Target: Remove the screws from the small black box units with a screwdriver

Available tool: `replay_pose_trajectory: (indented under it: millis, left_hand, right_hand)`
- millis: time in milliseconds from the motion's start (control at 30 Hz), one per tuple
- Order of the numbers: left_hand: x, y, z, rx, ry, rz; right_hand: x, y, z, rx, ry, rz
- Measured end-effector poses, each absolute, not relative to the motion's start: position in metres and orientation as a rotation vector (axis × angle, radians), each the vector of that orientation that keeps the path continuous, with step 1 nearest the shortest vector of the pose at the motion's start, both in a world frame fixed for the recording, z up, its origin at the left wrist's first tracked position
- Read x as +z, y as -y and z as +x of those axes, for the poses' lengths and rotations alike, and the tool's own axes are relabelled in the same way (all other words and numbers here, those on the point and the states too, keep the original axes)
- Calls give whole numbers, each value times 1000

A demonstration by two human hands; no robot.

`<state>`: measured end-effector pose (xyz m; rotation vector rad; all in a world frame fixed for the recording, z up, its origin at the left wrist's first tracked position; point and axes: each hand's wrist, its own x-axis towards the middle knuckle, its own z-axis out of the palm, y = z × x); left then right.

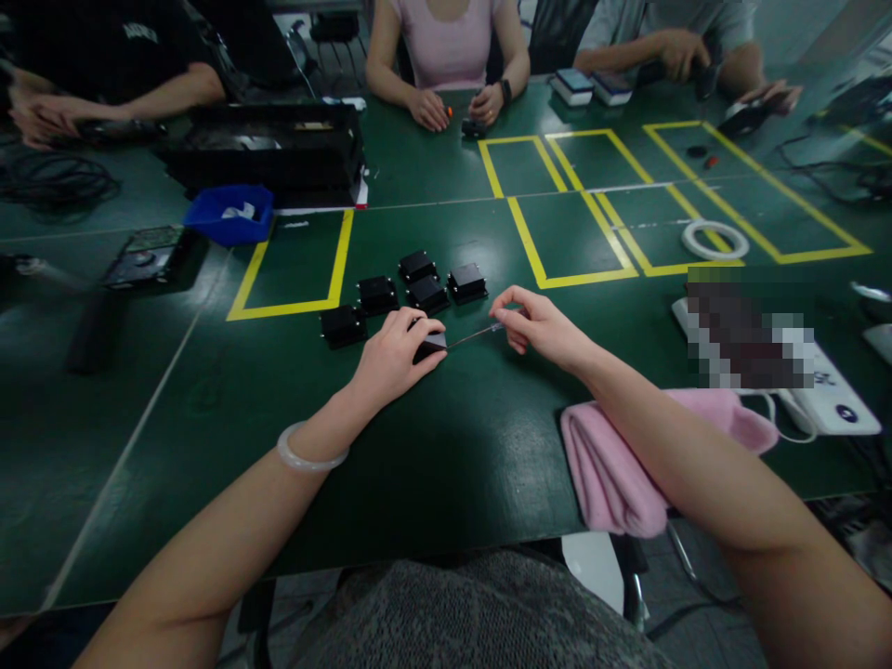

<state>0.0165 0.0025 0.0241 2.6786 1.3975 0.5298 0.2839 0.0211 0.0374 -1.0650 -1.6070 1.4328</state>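
My left hand (pixel 397 358) is wrapped round a small black box (pixel 433 345) on the green table (pixel 418 483). A thin screwdriver (pixel 480 333) is pinched in my right hand (pixel 533 325), its shaft pointing left so that the tip meets the box's right side. Several similar black boxes lie just beyond my left hand, among them one at the left (pixel 342 325) and one at the right (pixel 466 282). The screwdriver's handle is mostly hidden by my fingers.
A pink cloth (pixel 613 465) lies under my right forearm. Beyond are a blue bin (pixel 231 214), a black case (pixel 271 153), a white tape roll (pixel 714 240) and yellow-taped outlines. Three people sit across the table, their hands on or above it.
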Motion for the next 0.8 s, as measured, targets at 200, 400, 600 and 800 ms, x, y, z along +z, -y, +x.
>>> replay_pose_trajectory:
  millis: [200, 400, 600, 800]
  left_hand:
    - [25, -2, 17, 534, -1391, 2681]
    - [25, -2, 17, 530, -1395, 2683]
    - [25, -3, 16, 533, -1392, 2684]
    - [24, -3, 16, 537, -1380, 2693]
  right_hand:
    - [38, -21, 284, 1402, 1629, -1075]
    - [40, -21, 282, 1442, 1595, -1107]
    - [40, -21, 284, 1391, 1635, -1085]
    - [38, -21, 284, 1422, 1609, -1083]
